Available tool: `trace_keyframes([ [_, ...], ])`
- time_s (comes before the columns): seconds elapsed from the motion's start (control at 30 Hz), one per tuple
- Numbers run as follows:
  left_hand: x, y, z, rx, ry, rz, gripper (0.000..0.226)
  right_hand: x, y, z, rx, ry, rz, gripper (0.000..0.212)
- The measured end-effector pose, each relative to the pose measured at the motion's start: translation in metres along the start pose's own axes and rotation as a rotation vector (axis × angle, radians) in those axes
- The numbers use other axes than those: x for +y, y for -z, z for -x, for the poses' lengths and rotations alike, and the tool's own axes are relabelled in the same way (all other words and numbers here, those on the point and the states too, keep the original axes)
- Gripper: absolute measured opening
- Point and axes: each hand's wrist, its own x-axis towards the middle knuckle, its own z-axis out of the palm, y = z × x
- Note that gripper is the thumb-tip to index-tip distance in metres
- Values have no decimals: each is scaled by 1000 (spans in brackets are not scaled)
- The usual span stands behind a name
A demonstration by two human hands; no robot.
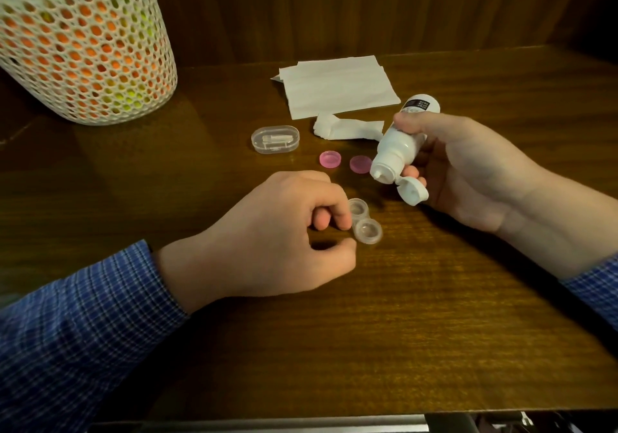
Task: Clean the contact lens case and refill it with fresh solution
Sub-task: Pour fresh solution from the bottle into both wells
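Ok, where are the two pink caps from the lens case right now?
In the head view, the two round pink plastic caps lie side by side on the brown wooden table, mid-table, between the clear oval plastic box and the white solution bottle's nozzle.

home, looks like | dark wood counter [434,299] against wood panelling [334,7] | white mesh basket [83,48] of bright stuff far left of the grips | tissues [337,86] just beyond them

Two pink caps [330,159], two tissues [337,86]
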Motion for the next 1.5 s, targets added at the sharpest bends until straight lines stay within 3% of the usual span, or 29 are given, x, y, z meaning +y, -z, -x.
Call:
trace_keyframes([
  [0.17,-4,-2,-4,78,5,17,11,-1,3,-2,37,-7,-25,28],
  [0.3,-4,-7,-10,158,62,27,41,-1,4,-3,4,3,-22,27],
  [0.5,-3,-10,-20,87,83,112,67,1,7,-5,30,3,-2,28],
  [1.03,-5,-11,-16,167,69,113,60,9,3,-1,0,167,341,26],
  [1.5,-5,-13,-16,186,74,100,57,10,3,0,2,179,363,27],
])
